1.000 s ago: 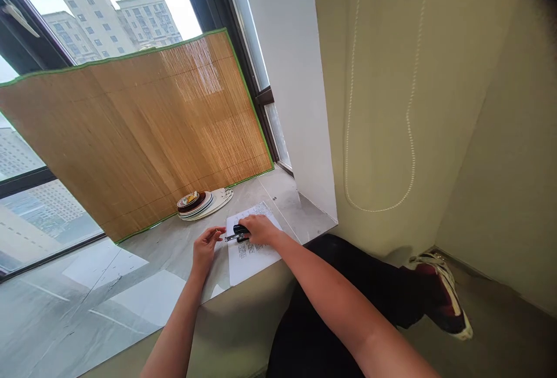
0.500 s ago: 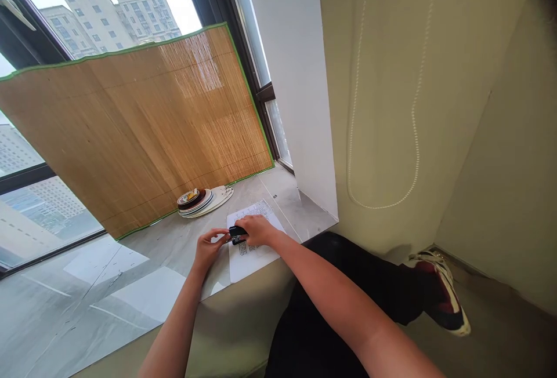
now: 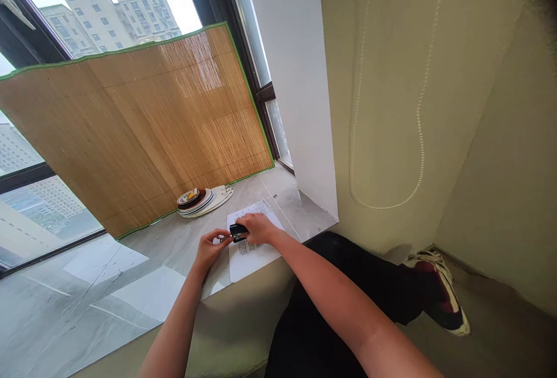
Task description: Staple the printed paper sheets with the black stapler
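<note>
A small black stapler (image 3: 238,229) with silvery metal parts is held over a sheet of printed paper (image 3: 248,267) on the grey sill. My right hand (image 3: 257,229) is wrapped round it from the right. At the stapler's left end, the thumb and fingers of my left hand (image 3: 211,244) are pinched together against its metal part. Whatever is between those fingertips is too small to make out. Part of the printed text lies hidden under my right hand and the stapler.
A stack of plates (image 3: 196,202) stands behind the paper on the sill (image 3: 143,285). Beyond it, a bamboo mat (image 3: 143,128) with green edging leans against the window. A beaded cord (image 3: 422,152) hangs on the right wall. My leg in black trousers (image 3: 348,273) is beside the sill.
My left hand has moved right and up to the stapler's end, closing the gap between them. The stapler's metal strip, exposed earlier, is now mostly covered. My right hand keeps its hold.
</note>
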The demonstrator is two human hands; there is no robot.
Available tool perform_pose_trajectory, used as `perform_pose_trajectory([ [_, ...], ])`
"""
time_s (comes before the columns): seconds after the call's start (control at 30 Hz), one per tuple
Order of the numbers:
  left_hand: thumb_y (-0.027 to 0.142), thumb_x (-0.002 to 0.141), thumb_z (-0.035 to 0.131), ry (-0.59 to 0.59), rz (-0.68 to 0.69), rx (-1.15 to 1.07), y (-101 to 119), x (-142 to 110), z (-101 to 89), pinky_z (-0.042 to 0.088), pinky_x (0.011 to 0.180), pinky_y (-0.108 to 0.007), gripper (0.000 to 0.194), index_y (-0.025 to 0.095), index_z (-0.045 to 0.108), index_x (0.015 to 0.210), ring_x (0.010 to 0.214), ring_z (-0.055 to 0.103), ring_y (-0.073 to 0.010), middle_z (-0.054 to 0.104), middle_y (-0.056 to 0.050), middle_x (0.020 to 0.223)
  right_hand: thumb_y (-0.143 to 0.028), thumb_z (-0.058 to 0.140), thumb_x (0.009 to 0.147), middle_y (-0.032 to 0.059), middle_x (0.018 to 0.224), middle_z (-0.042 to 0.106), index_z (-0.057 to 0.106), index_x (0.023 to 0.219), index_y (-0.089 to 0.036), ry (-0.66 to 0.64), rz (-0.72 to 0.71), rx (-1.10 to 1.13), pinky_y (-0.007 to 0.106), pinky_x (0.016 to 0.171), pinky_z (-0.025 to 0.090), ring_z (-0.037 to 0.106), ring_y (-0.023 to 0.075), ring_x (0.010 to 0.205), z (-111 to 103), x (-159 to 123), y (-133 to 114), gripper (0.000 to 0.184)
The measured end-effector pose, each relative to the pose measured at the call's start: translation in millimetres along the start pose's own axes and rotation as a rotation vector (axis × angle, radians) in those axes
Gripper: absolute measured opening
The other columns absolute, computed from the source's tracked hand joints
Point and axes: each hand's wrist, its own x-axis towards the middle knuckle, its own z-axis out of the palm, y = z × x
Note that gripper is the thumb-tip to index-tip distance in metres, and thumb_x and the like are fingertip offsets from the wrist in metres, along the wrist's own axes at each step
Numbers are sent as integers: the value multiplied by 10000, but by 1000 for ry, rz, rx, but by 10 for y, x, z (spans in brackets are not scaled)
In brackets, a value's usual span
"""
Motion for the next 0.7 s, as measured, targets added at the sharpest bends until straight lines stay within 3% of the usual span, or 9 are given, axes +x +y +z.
perform_pose_trajectory([
  [0.4,482,831,846,-24,55,-76,33,-22,31,625,923,-450,229,264,865,898,934,795,-291,843,-86,981,-359,741,912,56,1159,789,717,1187,-256,27,11,27,284,819,475,730,255,1071,-14,25,97,294],
  [0.6,463,885,811,11,42,-44,42,-38,4,610,998,-480,202,272,861,928,1015,804,-309,847,-76,1040,-327,808,852,37,1125,814,756,1218,-264,50,56,135,264,787,454,744,236,1032,-100,18,302,375],
  [0.7,461,889,795,-41,39,-64,34,-39,3,609,1004,-487,214,271,862,962,1033,804,-318,848,-77,1048,-296,856,801,35,1118,820,776,1232,-258,46,65,178,258,801,460,744,229,1024,-166,-18,418,440],
])
